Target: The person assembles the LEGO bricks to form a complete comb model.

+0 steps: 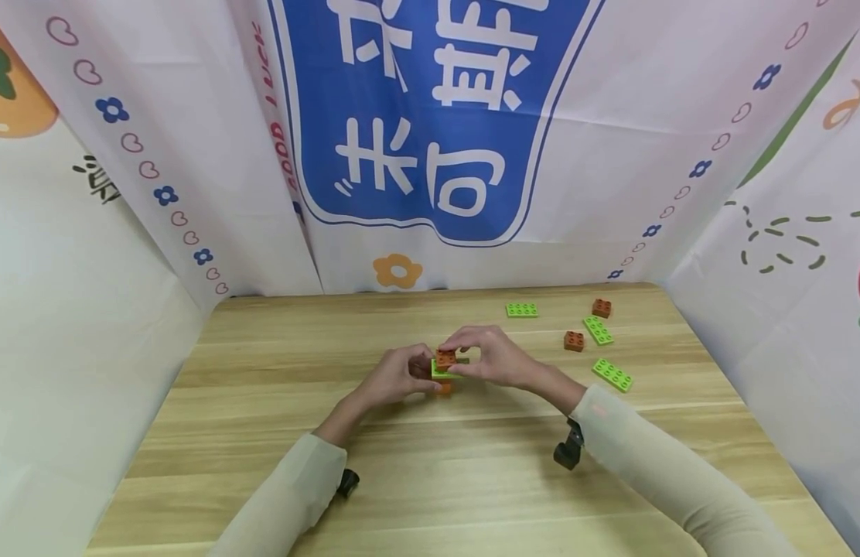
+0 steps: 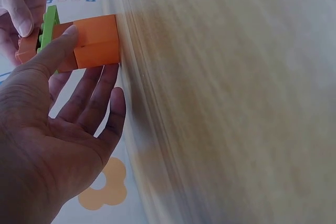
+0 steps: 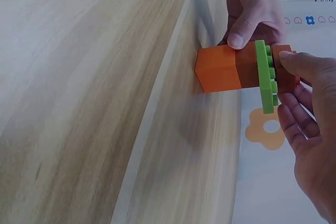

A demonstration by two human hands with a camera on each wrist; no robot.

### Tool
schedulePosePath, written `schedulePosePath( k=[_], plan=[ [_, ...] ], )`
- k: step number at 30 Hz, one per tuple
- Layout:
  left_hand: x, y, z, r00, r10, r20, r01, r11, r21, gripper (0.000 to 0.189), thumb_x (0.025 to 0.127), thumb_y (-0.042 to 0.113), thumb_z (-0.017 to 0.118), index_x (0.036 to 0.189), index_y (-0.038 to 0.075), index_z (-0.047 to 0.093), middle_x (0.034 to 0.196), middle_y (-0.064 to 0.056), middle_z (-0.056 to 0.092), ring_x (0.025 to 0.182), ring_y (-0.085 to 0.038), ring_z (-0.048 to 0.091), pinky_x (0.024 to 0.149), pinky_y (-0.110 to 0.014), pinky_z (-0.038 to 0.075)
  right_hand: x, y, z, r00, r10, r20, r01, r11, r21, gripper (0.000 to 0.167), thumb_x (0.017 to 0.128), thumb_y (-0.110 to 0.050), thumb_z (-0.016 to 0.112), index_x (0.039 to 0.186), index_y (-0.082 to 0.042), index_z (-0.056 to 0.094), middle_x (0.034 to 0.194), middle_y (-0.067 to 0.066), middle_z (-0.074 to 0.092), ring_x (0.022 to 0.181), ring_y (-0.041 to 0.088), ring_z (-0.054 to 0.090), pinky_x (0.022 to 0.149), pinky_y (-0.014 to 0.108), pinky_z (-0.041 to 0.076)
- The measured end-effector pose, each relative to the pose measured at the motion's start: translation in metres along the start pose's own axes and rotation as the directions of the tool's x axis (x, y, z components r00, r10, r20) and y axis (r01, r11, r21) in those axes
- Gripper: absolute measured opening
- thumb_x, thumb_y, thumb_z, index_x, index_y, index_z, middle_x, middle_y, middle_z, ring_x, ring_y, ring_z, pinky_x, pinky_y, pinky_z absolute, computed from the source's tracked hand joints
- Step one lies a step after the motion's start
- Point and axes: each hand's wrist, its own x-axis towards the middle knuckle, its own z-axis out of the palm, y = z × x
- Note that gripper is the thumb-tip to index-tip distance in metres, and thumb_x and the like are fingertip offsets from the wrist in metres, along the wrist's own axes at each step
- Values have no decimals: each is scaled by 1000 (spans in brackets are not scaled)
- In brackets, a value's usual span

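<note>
Near the middle of the table, a small upright stack has an orange block (image 3: pixel 216 69) at its base, a brown brick (image 3: pixel 247 68) above it and a green studded plate (image 3: pixel 264 80) on top. My left hand (image 1: pixel 397 377) steadies the stack, thumb on one side and fingers on the other, at the orange block and lower brown brick. My right hand (image 1: pixel 496 360) pinches another brown brick (image 1: pixel 445 359) between thumb and fingers against the plate's studs. Several studs stay uncovered. Whether that brick is fully seated, I cannot tell.
To the right on the wooden table (image 1: pixel 277 433) lie loose green plates, one at the back (image 1: pixel 522 310), one in the middle (image 1: pixel 598 330) and one nearer (image 1: pixel 612 374). Two brown bricks (image 1: pixel 574 340) lie among them. A printed cloth (image 1: pixel 569 232) hangs behind the table.
</note>
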Motion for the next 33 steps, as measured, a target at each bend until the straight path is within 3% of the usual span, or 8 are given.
schedulePosePath(
  k=[12, 22, 33],
  plan=[
    [1, -1, 0, 1000, 21, 3, -21, 1000, -7, 25, 89, 9, 87, 105, 11, 69, 107, -3, 77, 96, -17, 74, 85, -32, 62, 1, -2, 6, 1000, -22, -7, 21, 999, -33, 37, 85, -10, 90, 120, -4, 78, 115, 8, 78, 105, 20, 75, 85, 30, 63],
    [1, -2, 0, 1000, 27, -5, -27, 1000, -5, 25, 88, 10, 88, 104, 12, 69, 105, -1, 76, 95, -16, 74, 84, -31, 62, 1, -3, 7, 999, -34, -8, 34, 999, -30, 29, 93, -13, 84, 119, -4, 79, 114, 7, 79, 105, 19, 75, 86, 37, 63],
    [-1, -3, -1, 999, 41, -3, -41, 999, -14, 24, 89, 10, 87, 105, 12, 70, 105, -1, 76, 94, -15, 74, 81, -29, 62, 6, -11, 3, 1000, 30, 1, -30, 999, -40, 25, 90, -16, 87, 111, -5, 82, 108, 7, 81, 101, 17, 77, 88, 32, 63]
  ],
)
